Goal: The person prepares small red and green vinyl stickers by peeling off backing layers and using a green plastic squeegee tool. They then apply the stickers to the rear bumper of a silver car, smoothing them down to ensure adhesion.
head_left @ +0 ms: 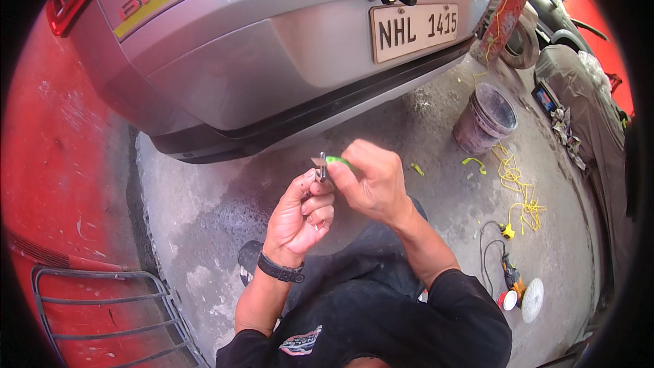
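Note:
My left hand (301, 218), with a dark band at the wrist, is closed with its fingertips around a small shiny metal piece (322, 171), which stands upright. My right hand (373, 180) grips a green-handled cutter knife (336, 161). The knife's short blade lies across the upper part of the metal piece, apparently touching it. Most of the handle is hidden in my right fist. Both hands are held close together in front of my body, below the rear bumper (272, 126) of a grey car.
A dirty bucket (487, 119) stands at the right, near scraps of yellow-green tape (417, 169) and a tangled yellow cord (521, 191). An orange-black polisher (514, 279) with a white pad lies lower right. A dark metal rack (102, 300) is at lower left, beside a red wall (61, 163).

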A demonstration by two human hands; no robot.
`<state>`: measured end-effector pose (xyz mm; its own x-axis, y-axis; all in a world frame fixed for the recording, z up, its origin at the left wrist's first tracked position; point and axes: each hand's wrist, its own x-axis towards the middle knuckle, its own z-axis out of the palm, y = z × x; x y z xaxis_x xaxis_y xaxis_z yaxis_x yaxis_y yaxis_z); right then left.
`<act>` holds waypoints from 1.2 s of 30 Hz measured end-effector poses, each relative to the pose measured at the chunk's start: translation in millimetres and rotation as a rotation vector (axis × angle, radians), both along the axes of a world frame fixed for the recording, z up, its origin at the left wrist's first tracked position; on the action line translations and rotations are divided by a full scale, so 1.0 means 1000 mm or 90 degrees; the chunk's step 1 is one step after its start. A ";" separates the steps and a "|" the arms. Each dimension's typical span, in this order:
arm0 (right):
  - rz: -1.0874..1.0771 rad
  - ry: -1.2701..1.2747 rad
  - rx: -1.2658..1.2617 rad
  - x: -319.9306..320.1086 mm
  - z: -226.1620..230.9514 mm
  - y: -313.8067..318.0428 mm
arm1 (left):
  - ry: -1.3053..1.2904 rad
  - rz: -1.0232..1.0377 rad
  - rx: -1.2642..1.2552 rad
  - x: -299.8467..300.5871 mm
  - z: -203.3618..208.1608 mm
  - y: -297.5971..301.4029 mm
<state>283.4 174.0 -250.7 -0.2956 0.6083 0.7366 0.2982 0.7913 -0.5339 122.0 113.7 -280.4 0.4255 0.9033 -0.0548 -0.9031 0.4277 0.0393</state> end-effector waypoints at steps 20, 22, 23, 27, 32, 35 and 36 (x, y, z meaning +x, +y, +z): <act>0.030 0.010 -0.045 0.004 -0.019 -0.008 | -0.026 0.006 0.012 -0.001 -0.005 -0.002; 0.025 0.011 -0.043 0.004 -0.019 -0.009 | -0.035 0.001 0.013 0.000 -0.004 -0.002; 0.022 0.011 -0.043 0.004 -0.018 -0.009 | -0.039 -0.001 0.014 0.000 -0.004 -0.002; 0.022 0.010 -0.054 0.004 -0.017 -0.010 | -0.038 0.001 0.021 0.001 -0.003 -0.003; 0.024 0.002 -0.058 0.004 -0.013 -0.011 | -0.015 0.009 0.028 0.000 -0.003 -0.004; 0.029 -0.010 -0.060 0.004 -0.010 -0.012 | 0.004 0.025 0.022 -0.002 -0.005 -0.004; 0.026 -0.013 -0.065 0.004 -0.009 -0.013 | 0.006 0.021 0.025 -0.003 -0.005 -0.004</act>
<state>287.4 161.5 -259.6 -0.3360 0.6675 0.6645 0.2786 0.7443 -0.6069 119.5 109.6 -285.8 0.3947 0.9185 -0.0231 -0.9164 0.3953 0.0632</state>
